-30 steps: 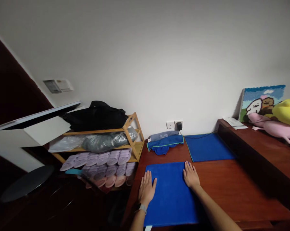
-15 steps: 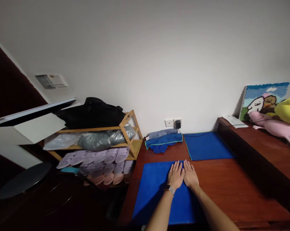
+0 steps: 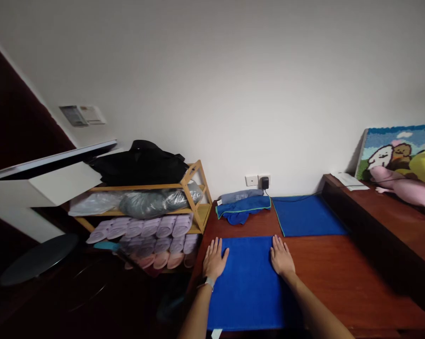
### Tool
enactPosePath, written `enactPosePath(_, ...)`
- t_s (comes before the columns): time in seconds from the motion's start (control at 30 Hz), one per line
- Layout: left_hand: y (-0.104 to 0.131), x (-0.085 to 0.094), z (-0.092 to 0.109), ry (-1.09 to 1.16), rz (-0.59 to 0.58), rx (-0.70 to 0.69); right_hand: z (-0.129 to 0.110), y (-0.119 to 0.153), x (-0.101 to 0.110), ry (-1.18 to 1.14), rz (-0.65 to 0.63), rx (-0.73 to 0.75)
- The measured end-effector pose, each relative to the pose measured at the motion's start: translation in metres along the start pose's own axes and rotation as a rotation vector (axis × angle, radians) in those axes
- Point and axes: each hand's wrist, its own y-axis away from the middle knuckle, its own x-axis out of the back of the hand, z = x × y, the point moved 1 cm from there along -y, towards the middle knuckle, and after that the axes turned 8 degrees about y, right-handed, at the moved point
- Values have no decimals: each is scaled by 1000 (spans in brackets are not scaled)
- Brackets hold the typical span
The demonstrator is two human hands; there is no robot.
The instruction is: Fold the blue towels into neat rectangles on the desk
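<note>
A blue cloth [image 3: 247, 282] is spread flat on the reddish-brown wooden table [image 3: 332, 273], with a white tag at its near left corner. My left hand [image 3: 215, 259] lies flat over its far left corner, thumb apart from the fingers, a watch on the wrist. At the far right corner my right hand [image 3: 281, 255] rests flat with fingers extended, partly over the cloth's edge. Neither hand grips anything. Behind, a second blue cloth [image 3: 309, 215] with a green edge lies flat, and a crumpled blue cloth [image 3: 245, 207] sits beside a folded grey cloth [image 3: 241, 196].
A wooden rack [image 3: 196, 202] on the left holds a black bag [image 3: 141, 162], plastic-wrapped bundles and several slippers [image 3: 164, 226]. A black plug [image 3: 265, 181] sits in the wall socket. On the raised ledge at right are a pink plush toy [image 3: 403, 186] and a picture [image 3: 396, 150].
My left hand has slid left from beside my right hand to the cloth's far left corner. My right hand stays at the far right corner. The view has shifted slightly.
</note>
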Motion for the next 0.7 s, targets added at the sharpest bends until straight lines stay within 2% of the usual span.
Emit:
enactPosePath(0.23, 2, -6, 6, -4, 44, -22, 0, -1, -2, 13, -2, -6)
enactPosePath(0.4, -1, 0, 1, -43, 17, -27, 0, -1, -1, 26, 4, -3)
enactPosePath(0.47, -2, 3, 11, -58, 29, -52, -1, -1, 0, 25, 3, -4)
enactPosePath(0.5, -2, 4, 21, -53, 48, -76, -1, -1, 0, 21, 1, -4)
enactPosePath(0.57, 0, 1, 56, -9, 86, -150, -1, -2, 1, 12, 0, -6)
enactPosePath(0.63, 4, -8, 104, 72, 83, -262, -1, -2, 0, 7, 1, -4)
enactPosePath(0.7, 10, -21, 154, 159, 24, -412, 1, -2, 0, 13, -3, 13)
